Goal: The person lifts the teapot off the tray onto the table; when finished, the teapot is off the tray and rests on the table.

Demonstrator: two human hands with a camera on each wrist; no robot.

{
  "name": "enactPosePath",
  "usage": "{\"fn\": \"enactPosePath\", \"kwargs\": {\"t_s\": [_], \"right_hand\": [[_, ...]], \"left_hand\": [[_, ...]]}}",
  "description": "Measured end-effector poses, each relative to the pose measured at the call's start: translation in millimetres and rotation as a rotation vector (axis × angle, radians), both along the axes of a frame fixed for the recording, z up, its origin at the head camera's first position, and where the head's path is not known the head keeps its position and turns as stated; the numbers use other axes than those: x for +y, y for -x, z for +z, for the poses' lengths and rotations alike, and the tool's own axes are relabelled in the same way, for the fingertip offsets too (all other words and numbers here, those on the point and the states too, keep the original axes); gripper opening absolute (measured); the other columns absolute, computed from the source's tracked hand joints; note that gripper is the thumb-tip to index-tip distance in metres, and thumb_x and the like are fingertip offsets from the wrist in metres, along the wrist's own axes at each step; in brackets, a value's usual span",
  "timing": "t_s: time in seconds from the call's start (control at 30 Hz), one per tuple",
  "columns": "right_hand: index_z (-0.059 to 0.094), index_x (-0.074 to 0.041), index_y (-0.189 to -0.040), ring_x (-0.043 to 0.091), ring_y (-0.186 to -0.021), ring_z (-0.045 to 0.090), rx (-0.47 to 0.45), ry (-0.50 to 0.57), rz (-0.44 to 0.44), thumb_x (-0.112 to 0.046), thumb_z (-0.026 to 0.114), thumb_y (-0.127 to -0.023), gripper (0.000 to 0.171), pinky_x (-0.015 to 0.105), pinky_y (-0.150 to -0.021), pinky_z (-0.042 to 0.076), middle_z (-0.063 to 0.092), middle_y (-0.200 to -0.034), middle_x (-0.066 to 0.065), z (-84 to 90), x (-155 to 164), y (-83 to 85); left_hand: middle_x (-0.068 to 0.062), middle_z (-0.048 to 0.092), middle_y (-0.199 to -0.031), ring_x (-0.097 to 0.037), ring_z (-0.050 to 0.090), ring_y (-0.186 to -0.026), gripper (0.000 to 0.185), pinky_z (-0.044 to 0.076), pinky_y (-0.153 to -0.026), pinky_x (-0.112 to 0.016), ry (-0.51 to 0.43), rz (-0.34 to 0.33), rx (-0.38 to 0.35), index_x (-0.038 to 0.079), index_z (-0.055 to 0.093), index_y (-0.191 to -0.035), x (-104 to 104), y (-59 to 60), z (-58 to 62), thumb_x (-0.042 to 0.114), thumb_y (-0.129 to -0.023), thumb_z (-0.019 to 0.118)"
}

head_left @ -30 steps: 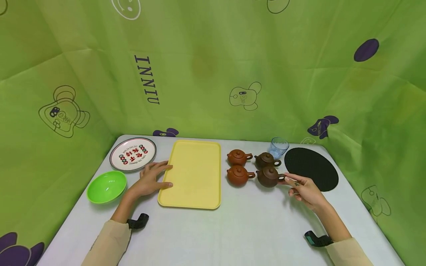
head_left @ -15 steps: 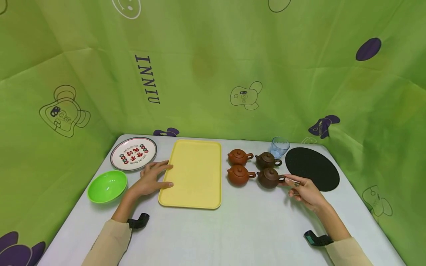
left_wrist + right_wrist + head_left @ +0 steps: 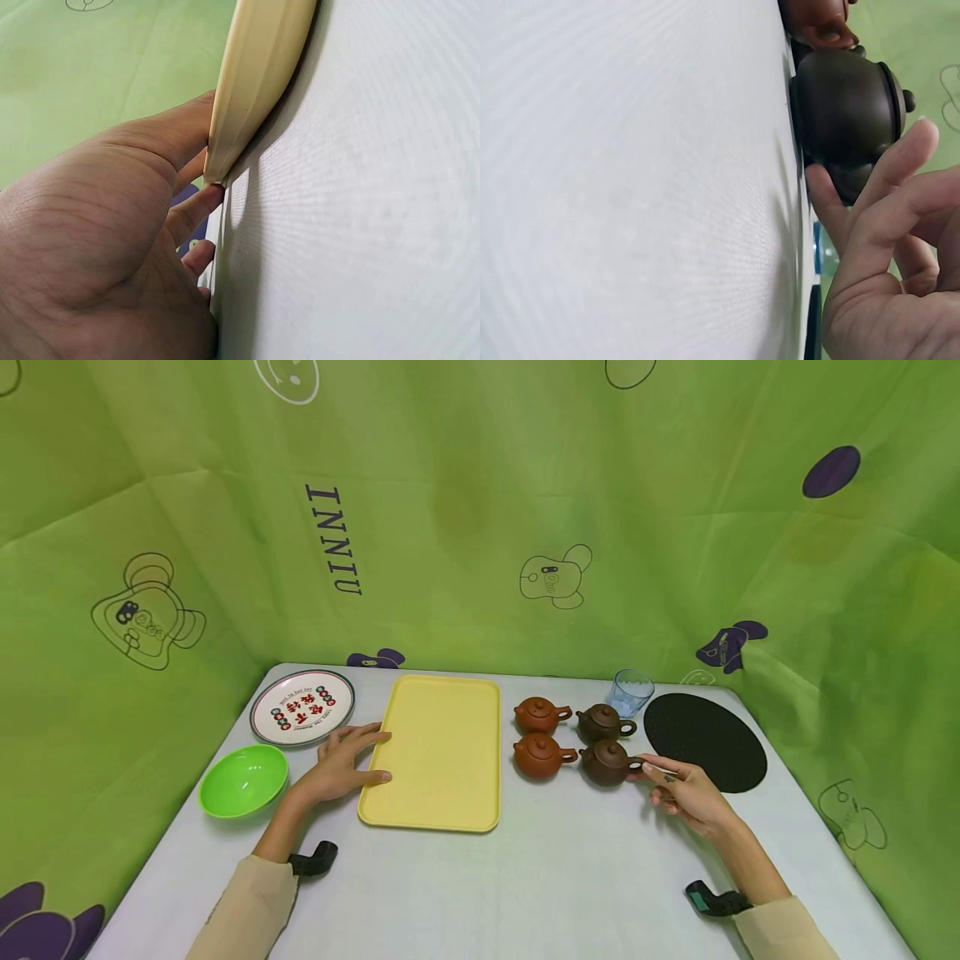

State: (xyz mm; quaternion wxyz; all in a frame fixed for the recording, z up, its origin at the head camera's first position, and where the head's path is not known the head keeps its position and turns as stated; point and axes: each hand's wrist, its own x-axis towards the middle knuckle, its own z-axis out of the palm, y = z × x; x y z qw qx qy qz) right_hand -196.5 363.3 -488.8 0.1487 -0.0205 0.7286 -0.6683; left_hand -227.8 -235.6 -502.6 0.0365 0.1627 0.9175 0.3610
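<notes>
In the head view my left hand (image 3: 337, 767) lies at the left edge of a yellow rectangular tray (image 3: 435, 752), thumb and fingertips over its rim. The left wrist view has the tray's outer wall (image 3: 259, 75) beside that hand, the fingers fairly straight. At the right, my right hand (image 3: 690, 792) pinches the handle of the nearer dark brown teapot (image 3: 606, 762) between thumb and index finger. Its round body (image 3: 847, 105) stands upright close by in the right wrist view. A second dark teapot (image 3: 600, 723) sits behind it, and two reddish-brown teapots, one front (image 3: 537, 757) and one back (image 3: 536, 716), stand to their left.
A blue glass (image 3: 630, 693) stands behind the dark teapots, with a black oval mat (image 3: 705, 743) to its right. On the left are a white plate with red characters (image 3: 285, 697) and a green bowl (image 3: 243, 782). Green patterned cloth (image 3: 450, 527) walls the white table (image 3: 525, 893).
</notes>
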Motion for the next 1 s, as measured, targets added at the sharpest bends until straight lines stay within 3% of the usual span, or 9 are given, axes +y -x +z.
{"fn": "enactPosePath", "kwargs": {"t_s": [0.17,0.4,1.0], "right_hand": [[0.058,-0.011,-0.144,-0.001,-0.061,0.057,-0.003,0.018,0.004,-0.019,0.057,-0.11,0.034,0.015,-0.05,0.038,0.083,-0.108,-0.001,-1.0,0.5,0.7],[0.057,-0.009,-0.146,-0.001,-0.061,0.058,-0.004,0.02,0.014,-0.019,0.057,-0.11,0.037,0.013,-0.049,0.038,0.083,-0.11,0.0,-2.3,1.0,1.6],[0.065,-0.02,-0.137,0.0,-0.063,0.061,-0.002,0.049,0.018,-0.018,0.058,-0.11,0.028,0.014,-0.051,0.039,0.083,-0.11,0.003,-3.8,1.9,4.1]], "left_hand": [[-0.023,0.035,-0.17,-0.051,0.013,-0.153,0.073,0.011,-0.113,-0.071,0.001,0.007,-0.003,0.008,0.055,-0.152,0.6,0.4,-0.6,0.035,-0.09,0.083],[-0.023,0.035,-0.17,-0.05,0.014,-0.152,0.074,0.012,-0.112,-0.071,0.003,0.007,-0.006,0.009,0.056,-0.152,0.4,0.7,-0.7,0.035,-0.09,0.084],[-0.025,0.035,-0.169,-0.052,0.014,-0.152,0.073,0.012,-0.111,-0.071,0.0,0.0,0.016,0.006,0.056,-0.152,0.5,-1.0,0.7,0.032,-0.09,0.084]]}}
